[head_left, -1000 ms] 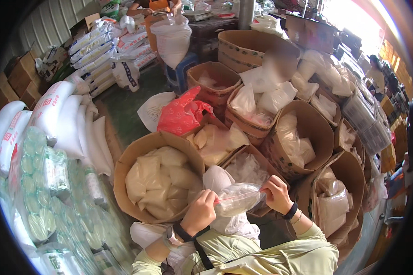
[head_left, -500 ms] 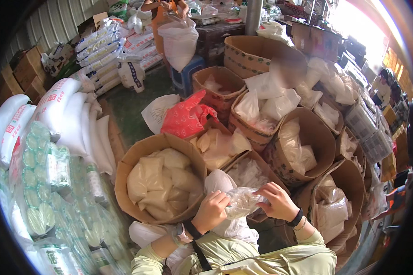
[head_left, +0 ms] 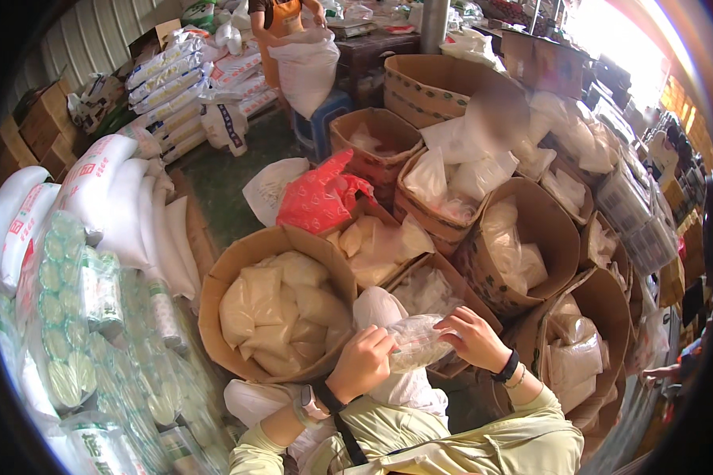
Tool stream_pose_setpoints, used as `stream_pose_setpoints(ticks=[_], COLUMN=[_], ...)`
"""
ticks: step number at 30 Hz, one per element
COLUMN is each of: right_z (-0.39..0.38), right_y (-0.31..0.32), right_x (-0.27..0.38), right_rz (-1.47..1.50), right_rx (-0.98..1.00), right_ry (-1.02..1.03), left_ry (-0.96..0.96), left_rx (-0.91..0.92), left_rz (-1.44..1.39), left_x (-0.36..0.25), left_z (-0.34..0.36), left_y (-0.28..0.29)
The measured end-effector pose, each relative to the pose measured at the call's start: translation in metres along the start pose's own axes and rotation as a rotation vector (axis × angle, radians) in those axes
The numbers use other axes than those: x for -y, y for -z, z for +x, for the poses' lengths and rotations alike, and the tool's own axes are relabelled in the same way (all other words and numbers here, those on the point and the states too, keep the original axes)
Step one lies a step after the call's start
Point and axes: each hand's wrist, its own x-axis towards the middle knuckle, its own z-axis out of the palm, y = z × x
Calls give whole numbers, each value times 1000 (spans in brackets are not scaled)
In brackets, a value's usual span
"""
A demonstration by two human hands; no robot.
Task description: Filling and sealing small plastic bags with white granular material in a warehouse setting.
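My left hand (head_left: 364,360) grips the left end of a clear plastic bag (head_left: 416,344) over my lap, and my right hand (head_left: 471,340) pinches its right end; the bag looks crinkled and see-through, its contents unclear. Just left of my hands a round cardboard bin (head_left: 212,309) holds several bags of pale granular material (head_left: 277,309). Behind the held bag is another cardboard box (head_left: 467,289) with clear plastic bags in it.
Several cardboard bins (head_left: 558,194) with bags crowd the front and right. A red bag (head_left: 313,202) lies beyond. Stacked white sacks (head_left: 103,186) and wrapped green-tinted packs (head_left: 63,309) line the left. A co-worker in an orange apron (head_left: 273,20) stands at the back by a white sack (head_left: 305,71).
My hands have drawn closer together; the bag that was stretched between them a second ago is now held more bunched. At the back, the co-worker has shifted slightly beside the sack.
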Motion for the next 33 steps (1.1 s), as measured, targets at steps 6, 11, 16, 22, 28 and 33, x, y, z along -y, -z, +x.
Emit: stream_pose_setpoints(ticks=[6,11,16,22,28,33], right_z=[-3,-7,-7,6,8,11], right_y=[-9,-10,-13,-31,-47,-48], right_x=[-8,-1,3,14,11,7], right_rz=[11,6,-34,-33,47,28], right_rx=[-21,-39,20,21,-52,-29], right_ry=[-13,1,-10,140,175,169], left_ry=[-5,-40,-58,-19,-11,-6], left_rx=[25,83,83,22,130,196], left_rz=[4,136,132,96,74,43], left_x=[-2,-8,-3,2,-2,-2], left_z=[3,13,12,11,15,18], left_y=[2,1,-5,-17,-15,-2])
